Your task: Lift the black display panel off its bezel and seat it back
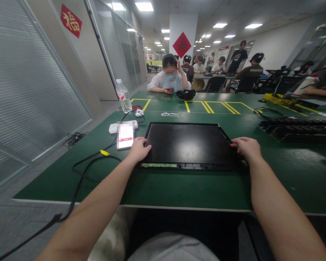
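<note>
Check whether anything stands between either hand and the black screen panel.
Nothing visible does. The left hand is at the left edge of the black screen panel, the right hand at its right edge. The phone lies beside the left hand, on the side away from the panel.

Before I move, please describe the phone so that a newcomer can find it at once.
On the green table, find the wide black panel. Just left of it, near the left hand, lies the phone. Only it has a bright screen with a red bar; the white object behind it has none.
</note>
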`<state>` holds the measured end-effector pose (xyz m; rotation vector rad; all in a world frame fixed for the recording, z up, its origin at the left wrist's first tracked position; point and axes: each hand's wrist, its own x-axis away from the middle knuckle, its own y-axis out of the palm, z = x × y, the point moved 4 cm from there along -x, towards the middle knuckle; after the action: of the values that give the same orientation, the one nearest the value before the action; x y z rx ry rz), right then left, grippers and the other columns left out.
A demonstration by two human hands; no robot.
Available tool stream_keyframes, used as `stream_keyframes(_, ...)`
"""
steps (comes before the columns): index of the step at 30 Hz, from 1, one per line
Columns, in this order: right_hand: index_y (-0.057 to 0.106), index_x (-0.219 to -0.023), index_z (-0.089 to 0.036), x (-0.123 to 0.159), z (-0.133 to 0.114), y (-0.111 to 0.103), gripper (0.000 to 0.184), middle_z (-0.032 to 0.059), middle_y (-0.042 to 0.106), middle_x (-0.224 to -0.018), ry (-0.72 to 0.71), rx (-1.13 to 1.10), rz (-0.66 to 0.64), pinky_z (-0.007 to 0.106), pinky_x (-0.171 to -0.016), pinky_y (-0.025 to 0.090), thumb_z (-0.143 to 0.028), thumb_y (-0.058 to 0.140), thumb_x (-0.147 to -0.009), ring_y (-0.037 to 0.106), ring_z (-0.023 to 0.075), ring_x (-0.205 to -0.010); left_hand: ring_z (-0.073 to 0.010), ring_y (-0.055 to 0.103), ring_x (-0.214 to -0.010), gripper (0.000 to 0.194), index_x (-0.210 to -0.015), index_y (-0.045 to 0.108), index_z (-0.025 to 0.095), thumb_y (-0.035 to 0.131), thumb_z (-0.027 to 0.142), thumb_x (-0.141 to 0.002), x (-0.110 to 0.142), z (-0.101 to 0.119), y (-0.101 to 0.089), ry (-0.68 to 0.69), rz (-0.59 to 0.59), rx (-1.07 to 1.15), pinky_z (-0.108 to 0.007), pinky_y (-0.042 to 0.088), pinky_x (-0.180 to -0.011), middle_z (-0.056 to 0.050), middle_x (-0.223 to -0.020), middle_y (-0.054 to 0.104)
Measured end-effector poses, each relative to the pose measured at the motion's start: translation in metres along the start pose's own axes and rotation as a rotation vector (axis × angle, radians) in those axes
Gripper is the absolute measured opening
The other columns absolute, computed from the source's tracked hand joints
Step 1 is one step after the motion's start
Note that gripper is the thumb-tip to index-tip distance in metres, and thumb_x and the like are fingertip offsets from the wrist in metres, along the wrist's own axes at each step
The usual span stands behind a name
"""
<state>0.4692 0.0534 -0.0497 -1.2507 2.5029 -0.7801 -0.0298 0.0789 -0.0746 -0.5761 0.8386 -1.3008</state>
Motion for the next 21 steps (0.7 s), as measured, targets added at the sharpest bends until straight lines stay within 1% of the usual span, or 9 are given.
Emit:
stream_keyframes(4,0.079,-0.088,-0.016,-0.001,0.000,0.001,0.017,0.0101,0.080,-0.086,0.001,0.007,0.000,0.024,-0.042,0.039,-0.021,0.065,-0.079,0.049,0.0099,-0.044,-0.0366,0.056,-0.138,0.041,-0.114,0.077,0.011,0.069,0.031,-0.079,0.001,0.002,0.000,-0.015,-0.016,-0.021,-0.045,0.040,-0.122,-0.020,-0.135,0.065)
stream_keyframes(10,0.080,-0.088,-0.016,-0.002,0.001,0.001,0.017,0.0103,0.080,-0.084,-0.004,-0.003,0.004,0.023,-0.041,0.038,-0.021,0.066,-0.080,0.049,0.0097,-0.043,-0.0362,0.058,-0.136,0.052,-0.127,0.074,0.015,0.073,0.030,-0.077,0.004,0.006,-0.002,0.014,0.002,0.035,-0.047,0.041,-0.121,-0.018,-0.132,0.067)
stream_keyframes(16,0.080,-0.088,-0.017,-0.001,0.001,0.000,0.018,0.0096,0.080,-0.084,-0.010,0.003,0.018,0.023,-0.040,0.039,-0.022,0.067,-0.077,0.051,0.0106,-0.044,-0.0360,0.056,-0.138,0.052,-0.129,0.073,0.014,0.071,0.031,-0.080,0.007,0.010,-0.003,-0.005,-0.015,0.023,-0.045,0.040,-0.122,-0.019,-0.134,0.064)
stream_keyframes(21,0.080,-0.090,-0.017,0.000,0.001,0.001,0.019,0.0085,0.080,-0.085,-0.016,0.018,0.022,0.025,-0.044,0.041,-0.023,0.065,-0.080,0.052,0.0105,-0.045,-0.0372,0.058,-0.135,0.051,-0.129,0.073,0.013,0.071,0.029,-0.080,0.007,0.013,-0.008,0.020,-0.018,-0.005,-0.047,0.043,-0.119,-0.020,-0.133,0.067)
